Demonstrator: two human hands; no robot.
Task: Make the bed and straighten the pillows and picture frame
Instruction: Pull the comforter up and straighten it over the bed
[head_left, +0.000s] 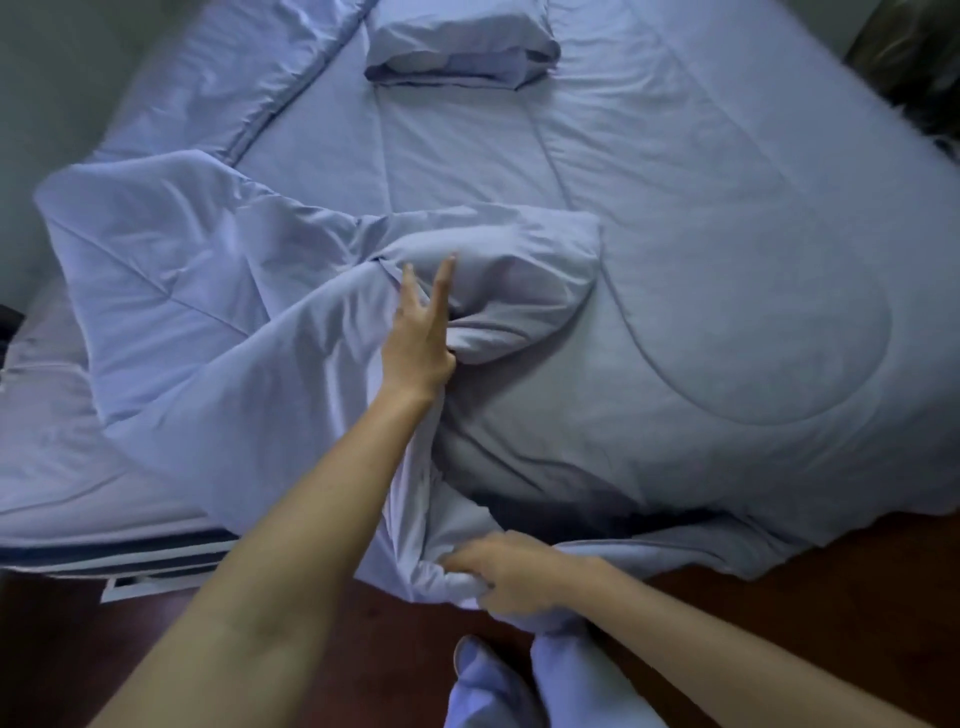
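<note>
The blue blanket lies crumpled across the bed, its near edge hanging toward the brown floor. The left hand pinches a fold in the middle (two fingers stick out straight). The right hand is closed tight on the near edge. A pillow sits far back.
</note>
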